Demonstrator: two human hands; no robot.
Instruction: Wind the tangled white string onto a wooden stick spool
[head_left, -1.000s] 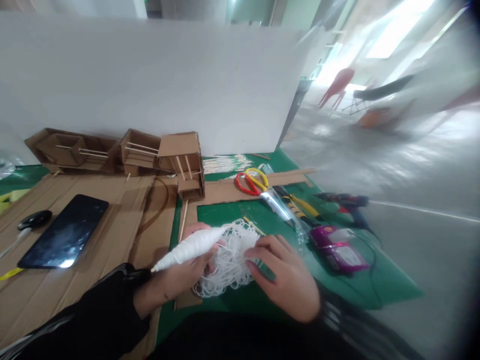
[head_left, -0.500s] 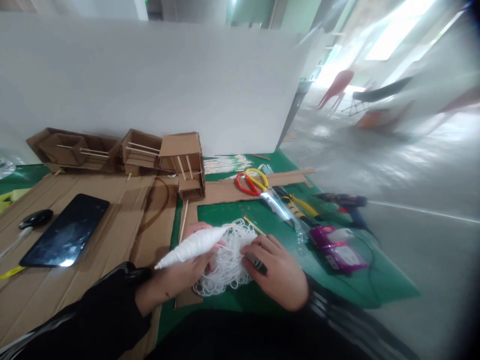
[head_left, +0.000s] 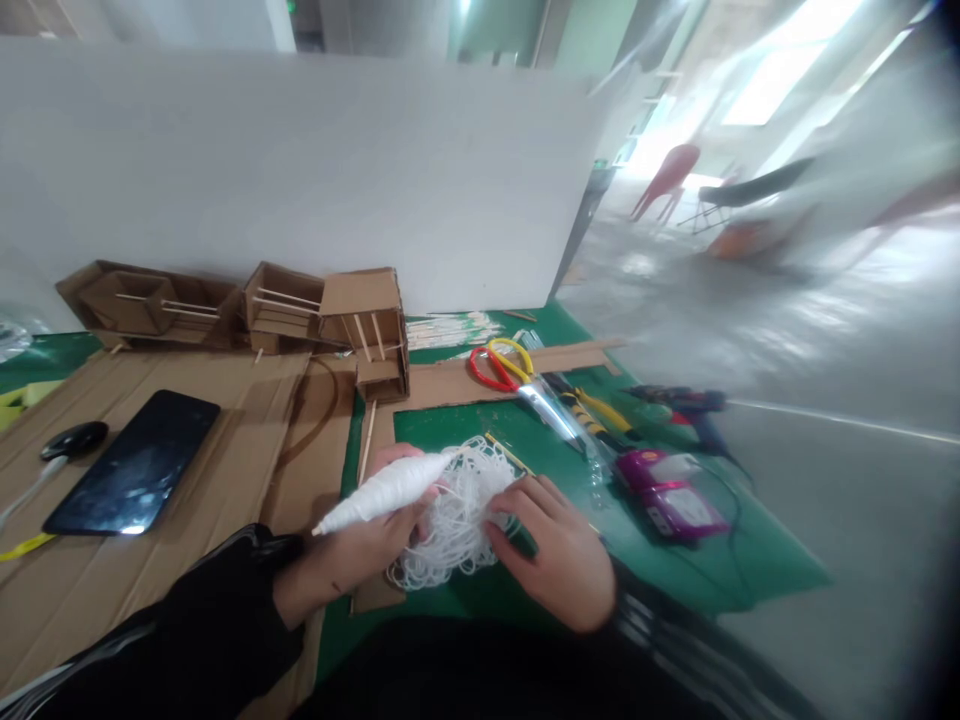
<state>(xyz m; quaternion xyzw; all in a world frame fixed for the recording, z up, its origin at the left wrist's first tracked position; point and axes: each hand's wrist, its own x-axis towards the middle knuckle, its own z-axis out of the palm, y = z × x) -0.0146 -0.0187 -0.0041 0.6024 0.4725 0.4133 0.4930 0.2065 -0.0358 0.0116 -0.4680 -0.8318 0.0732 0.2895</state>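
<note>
A spindle wound with white string [head_left: 390, 490] lies slanted in my left hand [head_left: 386, 535], whose fingers are closed round it. Beside it a loose tangled heap of white string [head_left: 457, 520] rests on the green table [head_left: 442, 427]. At the heap's right edge is my right hand [head_left: 559, 550], with thumb and fingertips pinched at the strands. A thin yellow stick [head_left: 506, 452] shows just behind the heap.
Scissors with red and yellow handles [head_left: 536, 395], a yellow-handled tool [head_left: 604, 412] and a purple device [head_left: 667, 500] lie to the right. Cardboard boxes [head_left: 364, 300] stand behind. A black tablet [head_left: 139, 460] and a mouse [head_left: 75, 438] are on cardboard at left.
My right hand has shifted very slightly at the edge of the string heap. The left hand and spindle look nearly unchanged. The camera view has moved a little.
</note>
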